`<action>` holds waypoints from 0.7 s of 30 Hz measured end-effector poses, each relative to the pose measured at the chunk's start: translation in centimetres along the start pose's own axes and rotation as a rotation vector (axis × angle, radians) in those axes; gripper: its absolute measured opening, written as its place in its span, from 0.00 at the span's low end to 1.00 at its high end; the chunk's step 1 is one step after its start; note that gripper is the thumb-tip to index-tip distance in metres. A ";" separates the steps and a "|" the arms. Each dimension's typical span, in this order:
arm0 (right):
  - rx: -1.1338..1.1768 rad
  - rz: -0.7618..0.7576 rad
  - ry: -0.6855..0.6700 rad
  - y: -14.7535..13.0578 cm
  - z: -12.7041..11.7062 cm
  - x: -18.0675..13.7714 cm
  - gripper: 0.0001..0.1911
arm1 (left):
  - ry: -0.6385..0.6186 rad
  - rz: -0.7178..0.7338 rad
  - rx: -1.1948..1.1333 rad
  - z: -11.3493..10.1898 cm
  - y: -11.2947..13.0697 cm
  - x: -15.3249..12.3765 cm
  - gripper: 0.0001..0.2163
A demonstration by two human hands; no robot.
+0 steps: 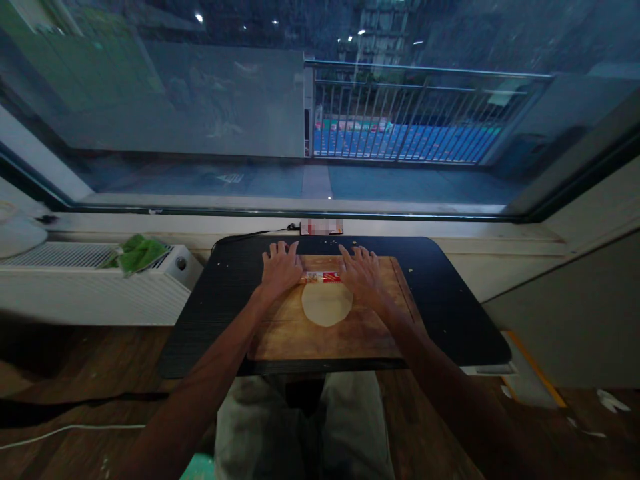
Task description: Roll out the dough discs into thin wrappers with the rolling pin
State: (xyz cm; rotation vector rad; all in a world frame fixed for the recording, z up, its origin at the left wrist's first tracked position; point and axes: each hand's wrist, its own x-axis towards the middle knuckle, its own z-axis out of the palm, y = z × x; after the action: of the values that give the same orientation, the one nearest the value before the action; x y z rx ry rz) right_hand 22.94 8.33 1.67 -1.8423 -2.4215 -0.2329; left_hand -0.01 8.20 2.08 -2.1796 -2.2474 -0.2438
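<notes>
A flat round of pale dough (327,306) lies on a wooden cutting board (325,345). Across its far edge runs a rolling pin (323,277) with a red and white printed label or wrap in the middle. My left hand (283,267) rests over the pin's left end, fingers spread forward past it. Over the right end lies my right hand (361,270), its fingers likewise stretched out and apart. Both palms hide the pin's ends. The board sits on a small black table (450,320).
Small crumbs dot the tabletop. A package (321,227) and a cable stand at the table's far edge, beside the window sill. On the left, a green cloth (140,253) lies on a white radiator (100,293). My legs (300,427) are under the near edge.
</notes>
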 end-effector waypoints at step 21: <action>0.041 0.007 0.004 0.3 0.5 2.5 0.30 | 0.030 -0.013 0.038 0.1 0.2 2.3 0.24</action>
State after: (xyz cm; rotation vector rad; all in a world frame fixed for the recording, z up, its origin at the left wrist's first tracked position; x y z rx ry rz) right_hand 22.55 10.82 1.62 -1.8318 -2.3986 -0.1850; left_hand 0.07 10.49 2.25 -2.1292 -2.2325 -0.2305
